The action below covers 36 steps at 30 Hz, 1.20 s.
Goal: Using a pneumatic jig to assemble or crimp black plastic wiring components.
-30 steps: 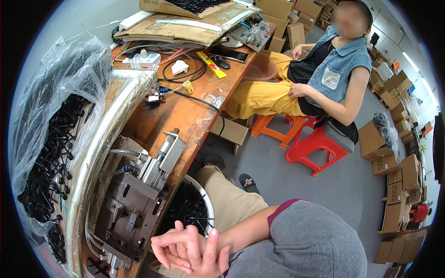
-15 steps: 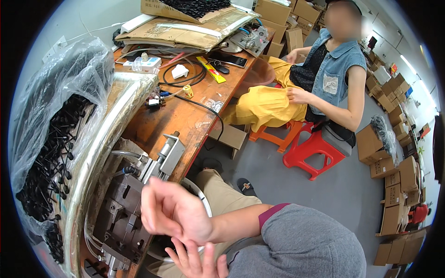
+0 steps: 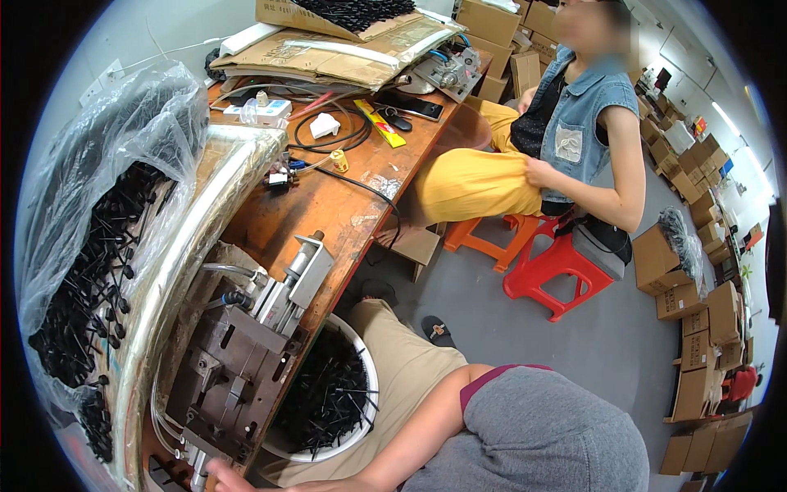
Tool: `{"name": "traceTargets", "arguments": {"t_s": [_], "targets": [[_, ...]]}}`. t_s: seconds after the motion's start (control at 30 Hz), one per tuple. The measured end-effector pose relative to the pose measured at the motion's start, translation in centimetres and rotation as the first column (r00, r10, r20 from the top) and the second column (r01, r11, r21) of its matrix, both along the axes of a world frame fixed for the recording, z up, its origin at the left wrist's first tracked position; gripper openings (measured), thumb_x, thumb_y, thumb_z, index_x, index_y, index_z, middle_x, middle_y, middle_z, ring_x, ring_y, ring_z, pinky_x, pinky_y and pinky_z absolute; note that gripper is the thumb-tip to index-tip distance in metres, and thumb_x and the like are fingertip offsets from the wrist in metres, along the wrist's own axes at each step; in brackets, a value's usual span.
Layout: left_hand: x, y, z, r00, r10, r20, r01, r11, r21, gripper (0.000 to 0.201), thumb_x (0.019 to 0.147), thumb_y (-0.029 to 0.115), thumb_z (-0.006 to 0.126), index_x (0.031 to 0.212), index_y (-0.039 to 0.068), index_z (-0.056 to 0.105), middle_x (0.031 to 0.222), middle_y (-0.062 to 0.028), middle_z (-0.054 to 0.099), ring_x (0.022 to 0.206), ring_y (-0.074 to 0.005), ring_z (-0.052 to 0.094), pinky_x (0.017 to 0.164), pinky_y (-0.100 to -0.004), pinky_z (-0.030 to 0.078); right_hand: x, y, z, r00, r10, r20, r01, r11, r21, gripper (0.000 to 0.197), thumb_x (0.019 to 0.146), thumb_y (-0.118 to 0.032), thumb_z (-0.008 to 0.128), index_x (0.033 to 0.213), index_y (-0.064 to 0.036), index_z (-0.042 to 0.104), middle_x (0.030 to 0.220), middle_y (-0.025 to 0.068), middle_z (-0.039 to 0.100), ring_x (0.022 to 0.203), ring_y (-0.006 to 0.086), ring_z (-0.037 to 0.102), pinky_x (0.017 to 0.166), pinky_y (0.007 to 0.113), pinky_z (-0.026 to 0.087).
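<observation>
My right hand [image 3: 234, 482] is at the lower edge, beside the near end of a metal fixture [image 3: 221, 385] on the bench. One stretched finger shows near the fixture's lower cylinder [image 3: 197, 466]; most of the hand is cut off, and I see nothing held. My left hand is out of view. Dark plates, small blocks and clear air tubes make up the fixture, with a silver pneumatic cylinder [image 3: 299, 261] at its far end. Between the bench and my leg stands a white bucket [image 3: 373, 369] full of thin black stick-like parts [image 3: 324, 389].
Plastic sheeting [image 3: 123, 107] partly covers a heap of black parts [image 3: 82, 279] on the left. Cables, a phone [image 3: 414, 105] and flattened cardboard [image 3: 303, 57] lie on the wooden bench [image 3: 344, 221]. Another person [image 3: 590, 139] sits at right near a red stool [image 3: 566, 279].
My right hand has dropped from above the fixture to the lower edge, uncovering the fixture and bucket. My left hand has left the view. The other person leans slightly differently.
</observation>
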<state>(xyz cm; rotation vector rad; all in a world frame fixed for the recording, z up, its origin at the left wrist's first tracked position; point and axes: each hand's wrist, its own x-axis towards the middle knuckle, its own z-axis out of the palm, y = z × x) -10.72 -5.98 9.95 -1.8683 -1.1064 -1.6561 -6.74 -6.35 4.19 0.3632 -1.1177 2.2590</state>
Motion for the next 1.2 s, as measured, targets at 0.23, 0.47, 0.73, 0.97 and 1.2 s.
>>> {"name": "traceTargets", "arguments": {"t_s": [0.23,0.47,0.73,0.97,1.2], "targets": [[-6.4,-1.2,1.7,0.82,0.457,-0.343,-0.47,0.881,0.052,0.06,0.104,0.039,0.02,0.119,0.002,0.064,0.127,-0.0248,0.06,0.127,-0.0426,0.049,0.108,-0.0554,0.035,0.0,-1.8,3.6,0.755,-0.65,-0.087,0.642,0.705,0.3,0.067,0.1,-0.045,0.049,0.139,0.0084,0.043,0.116,0.0171,0.065,0.094,0.023,0.064,0.075,0.032,0.048],[-8.5,-1.8,0.5,0.824,0.565,-0.039,-0.557,0.796,-0.236,0.049,0.102,0.037,0.043,0.12,-0.003,0.063,0.128,-0.0246,0.059,0.12,-0.0428,0.054,0.109,-0.0563,0.033,3.5,2.2,5.2,0.906,-0.357,0.228,0.325,0.931,0.166,0.037,0.092,-0.019,0.062,0.06,-0.0006,0.058,0.047,0.0026,0.05,0.045,0.0105,0.048,0.047,0.025,0.04],[-11.4,-4.2,-3.9,0.976,0.182,0.124,-0.132,0.934,-0.332,0.058,0.085,-0.006,0.053,0.14,-0.005,0.034,0.127,-0.0306,0.054,0.075,-0.0236,0.064,0.078,-0.0348,0.051,1.7,14.7,9.6,0.456,-0.888,-0.054,0.608,0.267,0.747,0.022,0.084,-0.004,0.066,0.106,-0.0021,0.063,0.095,0.0058,0.067,0.09,0.0142,0.064,0.075,0.027,0.05],[-10.0,-6.0,-6.0,0.992,-0.004,0.122,0.06,0.888,-0.455,0.067,0.08,-0.012,0.056,0.142,0.002,0.033,0.127,-0.029,0.055,0.071,-0.0204,0.066,0.082,-0.0325,0.051,-4.6,25.9,12.3,0.219,-0.942,-0.255,0.101,-0.238,0.966,0.065,0.07,-0.048,0.075,0.119,-0.0071,0.06,0.118,0.0164,0.058,0.119,0.0332,0.049,0.101,0.044,0.039],[-7.6,-6.1,-6.8,0.995,-0.083,0.048,0.096,0.849,-0.519,0.071,0.072,-0.009,0.066,0.136,0.006,0.039,0.118,-0.027,0.062,0.068,-0.0214,0.069,0.064,-0.0289,0.055,-9.5,29.1,11.8,0.113,-0.989,-0.095,-0.28,-0.124,0.952,0.099,0.056,-0.071,0.075,0.133,-0.0104,0.057,0.128,0.0176,0.057,0.127,0.0372,0.046,0.105,0.05,0.033]]}}
